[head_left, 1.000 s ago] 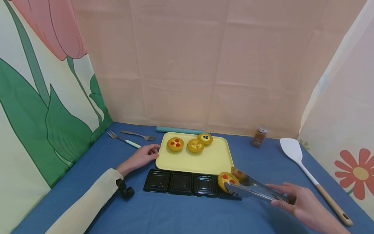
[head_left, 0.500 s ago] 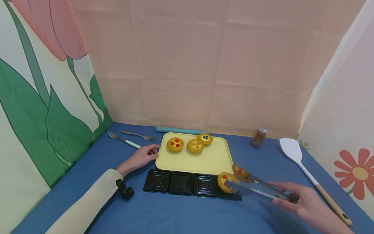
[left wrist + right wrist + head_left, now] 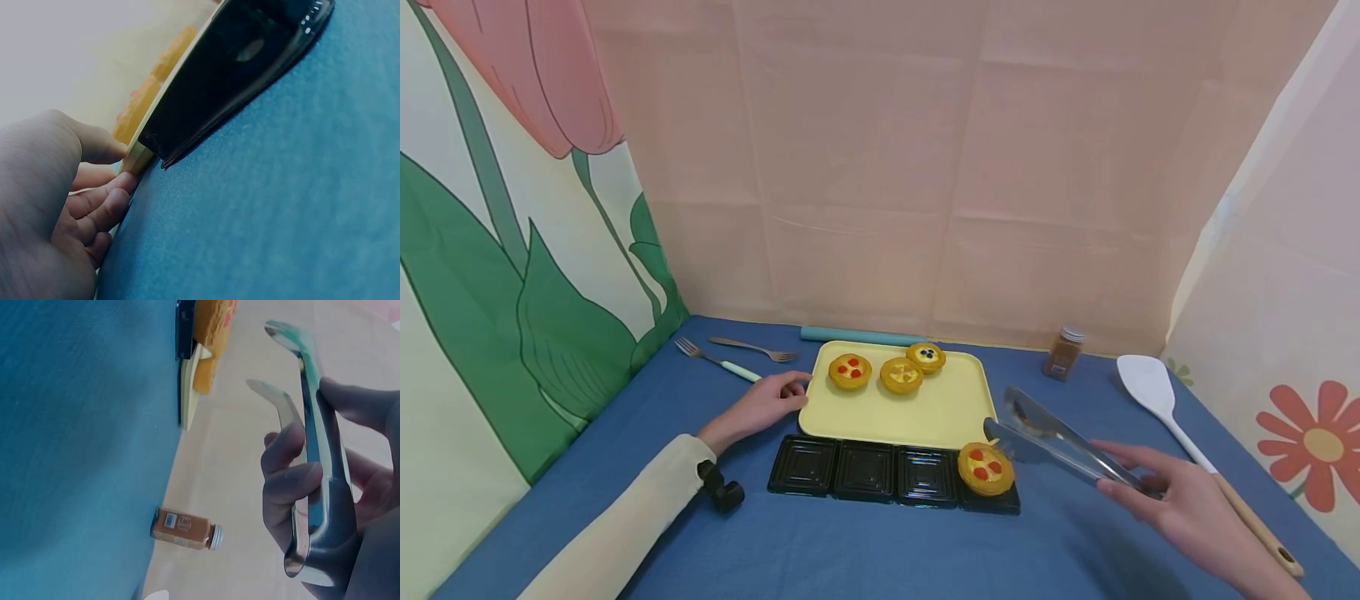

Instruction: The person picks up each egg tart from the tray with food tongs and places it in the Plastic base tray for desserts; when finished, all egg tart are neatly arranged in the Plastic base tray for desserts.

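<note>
My left hand (image 3: 769, 400) pinches the left rim of a pale yellow tray (image 3: 842, 421), thumb above and curled fingers at the edge in the left wrist view. My right hand (image 3: 1180, 508) grips metal tongs (image 3: 325, 469), whose tips stand apart with nothing between them. In front of the yellow tray lies a black tray (image 3: 865, 468) of several square compartments. One egg tart with red toppings (image 3: 985, 469) sits in its rightmost compartment, just left of the tongs. On the yellow tray are a red-topped tart (image 3: 850, 372), a plain yellow tart (image 3: 901, 375) and a blueberry-topped tart (image 3: 927, 357).
Two forks lie at the left, one with a pale green handle (image 3: 741, 369). Behind the tray is a teal rod (image 3: 865, 335). A brown bottle (image 3: 1064, 353) stands at the back right, and a white spatula (image 3: 1150, 387) with a wooden handle lies along the right.
The tongs have let go of the red-topped tart, which now rests in the rightmost compartment. They have moved up and back from it. My left hand has stayed at the tray's rim.
</note>
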The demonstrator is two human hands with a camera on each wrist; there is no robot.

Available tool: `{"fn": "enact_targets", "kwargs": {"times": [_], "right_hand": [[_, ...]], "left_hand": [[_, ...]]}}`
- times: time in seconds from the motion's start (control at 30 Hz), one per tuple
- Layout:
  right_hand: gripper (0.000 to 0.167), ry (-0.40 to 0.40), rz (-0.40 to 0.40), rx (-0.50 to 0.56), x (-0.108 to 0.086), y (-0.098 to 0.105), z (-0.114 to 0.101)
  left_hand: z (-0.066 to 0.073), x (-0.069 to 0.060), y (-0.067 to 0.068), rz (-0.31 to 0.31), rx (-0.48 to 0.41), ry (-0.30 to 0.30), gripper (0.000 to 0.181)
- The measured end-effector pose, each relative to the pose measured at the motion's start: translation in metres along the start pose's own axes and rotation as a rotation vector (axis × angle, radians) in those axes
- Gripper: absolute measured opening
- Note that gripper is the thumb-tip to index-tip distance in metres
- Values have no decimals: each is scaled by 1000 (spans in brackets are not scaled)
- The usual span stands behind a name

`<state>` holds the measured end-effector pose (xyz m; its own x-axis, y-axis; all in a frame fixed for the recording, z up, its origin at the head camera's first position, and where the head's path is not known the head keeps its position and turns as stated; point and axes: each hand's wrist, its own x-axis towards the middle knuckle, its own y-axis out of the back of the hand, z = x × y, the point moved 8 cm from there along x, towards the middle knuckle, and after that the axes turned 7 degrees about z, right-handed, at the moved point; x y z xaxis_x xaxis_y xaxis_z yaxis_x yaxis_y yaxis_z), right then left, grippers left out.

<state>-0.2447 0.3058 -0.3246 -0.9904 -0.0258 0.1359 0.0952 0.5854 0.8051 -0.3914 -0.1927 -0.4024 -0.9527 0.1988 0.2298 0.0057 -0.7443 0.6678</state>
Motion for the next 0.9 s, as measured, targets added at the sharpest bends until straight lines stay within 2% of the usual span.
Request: {"fn": "enact_targets", "kwargs": {"times": [0.2, 0.4, 0.57, 0.9], "right_hand": [[68, 32, 60, -41, 12, 1, -11], [61, 103, 107, -69, 27, -4, -24], [55, 163, 114, -82, 44, -12, -35], [49, 219, 101, -89, 76, -29, -41]], "left_hand": [[0, 0, 1, -1, 4, 7, 45], [0, 0, 0, -4, 5, 8, 45], [-2, 1, -1, -1, 10, 13, 46], [-2, 0, -1, 0, -8, 20, 46]]}}
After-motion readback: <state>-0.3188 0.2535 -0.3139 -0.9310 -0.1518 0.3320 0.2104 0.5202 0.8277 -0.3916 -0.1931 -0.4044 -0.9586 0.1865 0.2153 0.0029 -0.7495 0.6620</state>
